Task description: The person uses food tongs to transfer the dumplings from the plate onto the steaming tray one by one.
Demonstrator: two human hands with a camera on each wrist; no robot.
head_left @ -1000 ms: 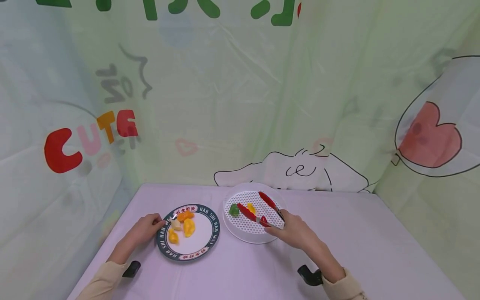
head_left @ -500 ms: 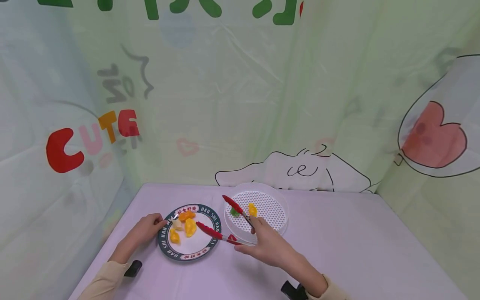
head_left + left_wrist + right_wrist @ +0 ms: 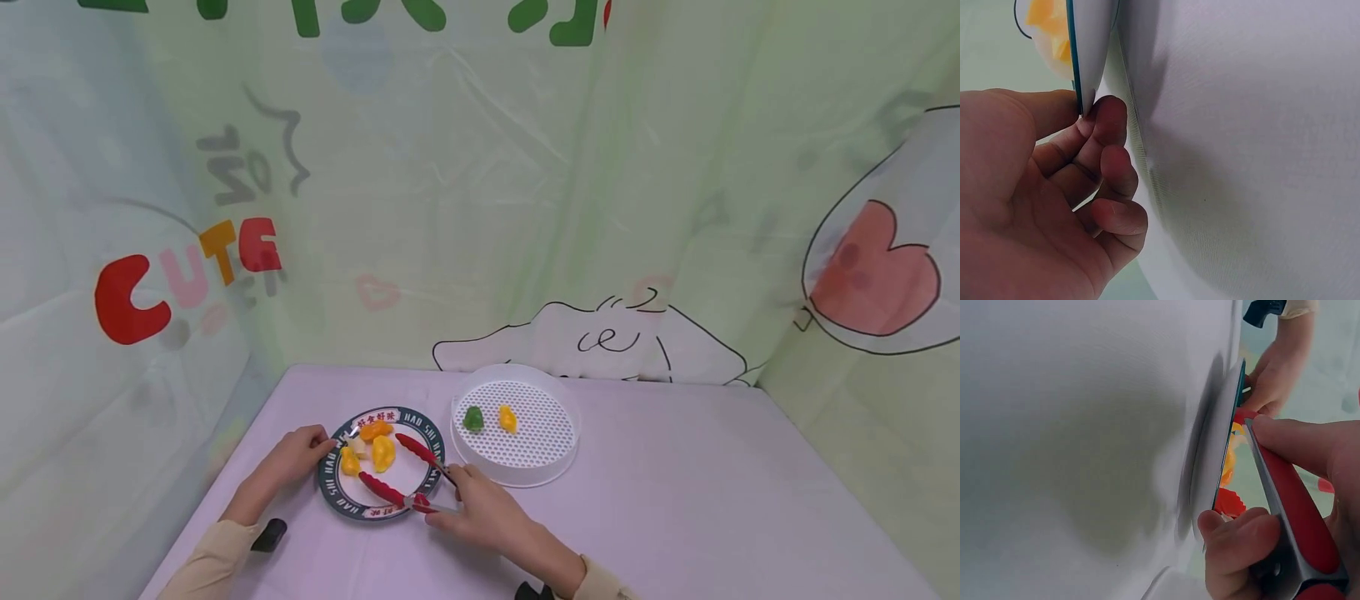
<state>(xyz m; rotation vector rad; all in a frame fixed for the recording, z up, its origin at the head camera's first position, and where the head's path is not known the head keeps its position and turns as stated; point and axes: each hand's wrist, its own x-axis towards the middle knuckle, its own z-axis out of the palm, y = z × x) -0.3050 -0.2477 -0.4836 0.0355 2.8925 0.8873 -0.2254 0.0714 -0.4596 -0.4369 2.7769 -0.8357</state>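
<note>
Over from the white strainer basket [image 3: 517, 467] the red tongs [image 3: 397, 473] have swung across in the last second and now sit above the plate, their arms spread with nothing between the tips.

At the left, the left hand [image 3: 294, 457] pinches the rim of the dark-edged plate [image 3: 375, 510], thumb on top and fingers curled underneath, as the left wrist view shows. On the plate lie several yellow and orange dumplings [image 3: 382, 451] with a pale piece beside them, bunched toward the far left side. The tongs' tips flank the nearest yellow one without touching it. The right hand [image 3: 480, 517] grips the tongs near their hinge, fingers wrapped round both arms. Further right, the basket holds a green piece [image 3: 473, 418] and one yellow dumpling [image 3: 507, 418], side by side but apart.

To my eye, a clean pick needs the plate held still and the tips lowered evenly on either side of one dumpling before squeezing.
</note>
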